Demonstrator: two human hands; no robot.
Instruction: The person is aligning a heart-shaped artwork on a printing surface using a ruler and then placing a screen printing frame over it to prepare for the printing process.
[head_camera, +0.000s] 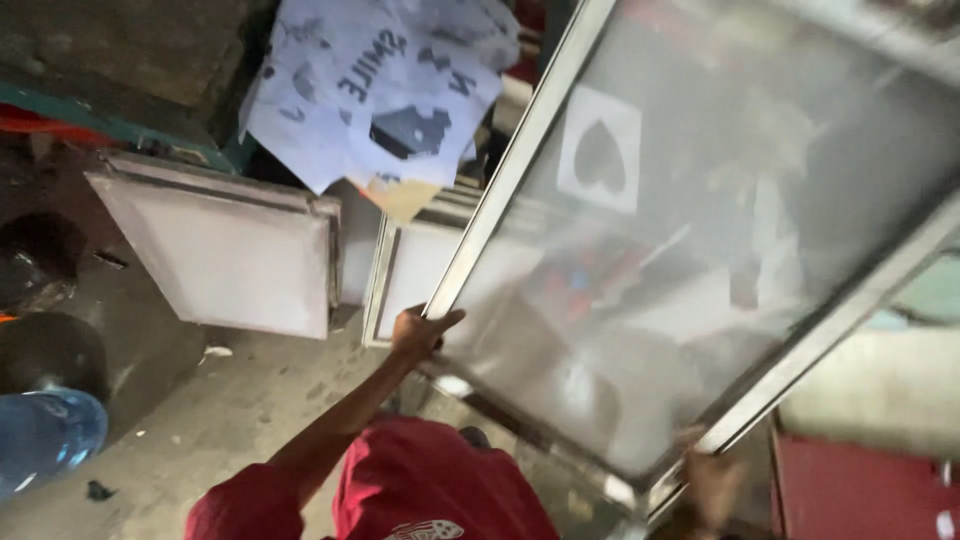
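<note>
Head view. The left hand grips the left edge of a large metal-framed mesh screen, thumb over the frame rail and fingers curled behind it. The right hand, blurred, closes on the frame's lower corner. The screen is held tilted, clear of the ground, filling the right half of the view; a white patch with a dark heart shape sits on its mesh. Behind it, smaller framed screens lean beside the left hand, and printed paper sheets hang above them. A blue water bottle lies at lower left on the concrete floor. The person's red garment shows at the bottom.
</note>
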